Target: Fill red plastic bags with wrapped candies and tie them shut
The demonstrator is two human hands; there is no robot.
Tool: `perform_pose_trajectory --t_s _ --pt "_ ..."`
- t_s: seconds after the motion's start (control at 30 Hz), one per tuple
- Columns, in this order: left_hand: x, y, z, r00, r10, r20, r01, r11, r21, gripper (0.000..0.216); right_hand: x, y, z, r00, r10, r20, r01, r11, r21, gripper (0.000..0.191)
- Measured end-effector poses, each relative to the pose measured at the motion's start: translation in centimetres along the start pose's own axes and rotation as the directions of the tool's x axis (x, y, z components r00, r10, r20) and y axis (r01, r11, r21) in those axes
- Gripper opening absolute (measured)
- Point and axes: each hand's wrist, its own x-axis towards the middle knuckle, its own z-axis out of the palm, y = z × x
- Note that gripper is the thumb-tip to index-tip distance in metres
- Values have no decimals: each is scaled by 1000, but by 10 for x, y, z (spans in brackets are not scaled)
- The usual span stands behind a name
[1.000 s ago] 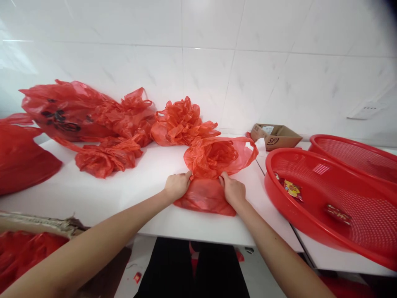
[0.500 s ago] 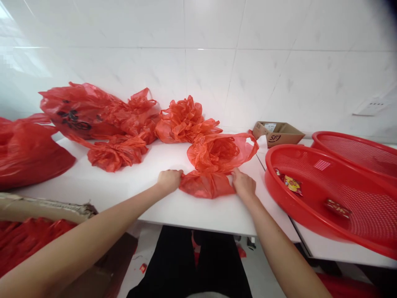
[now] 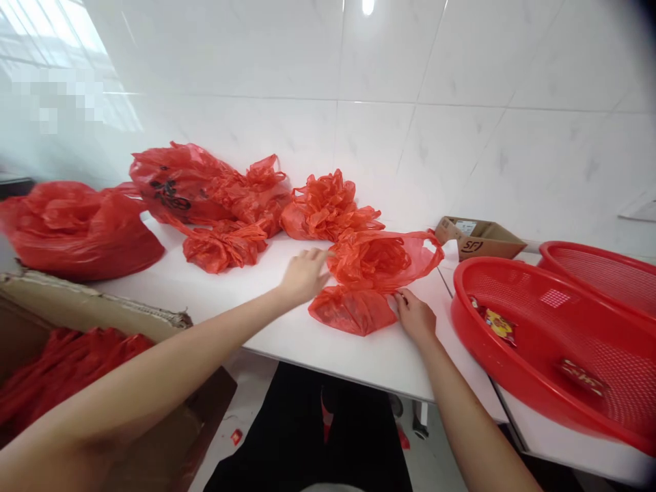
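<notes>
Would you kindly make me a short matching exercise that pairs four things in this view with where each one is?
Things:
1. Right hand
2. Small carton marked SF
3. Yellow-and-red packet
4. Crumpled red plastic

Places:
A. Inside the front red basket
B. In the open cardboard box, lower left
C. Near the wall, behind the front basket
D. At the right-hand edge of the small red bag in front of the person

Right pairs: 1-D, 2-C, 3-A, 4-B.
</notes>
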Motion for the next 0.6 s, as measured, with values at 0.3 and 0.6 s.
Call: perform_pose_trajectory --t_s 0.3,0.6 --pt "6 17 12 954 144 262 -107 983 -150 18 2 14 2 996 -35 -77 64 912 405 61" --pt "-29 -29 -1 934 -14 357 80 982 -169 47 5 14 8 1000 12 6 -13 984 180 33"
